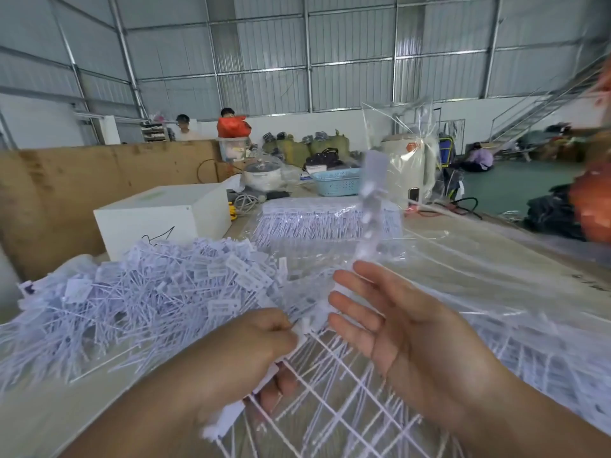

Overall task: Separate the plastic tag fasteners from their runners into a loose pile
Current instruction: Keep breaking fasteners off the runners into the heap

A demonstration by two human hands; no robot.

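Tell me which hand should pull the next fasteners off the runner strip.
Right, probably. The right hand is open and holds nothing, beside the blurred strip, while the left hand already grips the fastener strip and steadies it.

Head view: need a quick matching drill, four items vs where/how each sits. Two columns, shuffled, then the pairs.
Items
1. loose pile of tag fasteners
2. left hand
3. right hand
4. blue basket

Places or states
A. open, fingers straight, palm showing
B. far end of the table, beside a white appliance
C. heaped on the table's left side
D. gripping a runner of unseparated fasteners

Pairs: 1-C, 2-D, 3-A, 4-B
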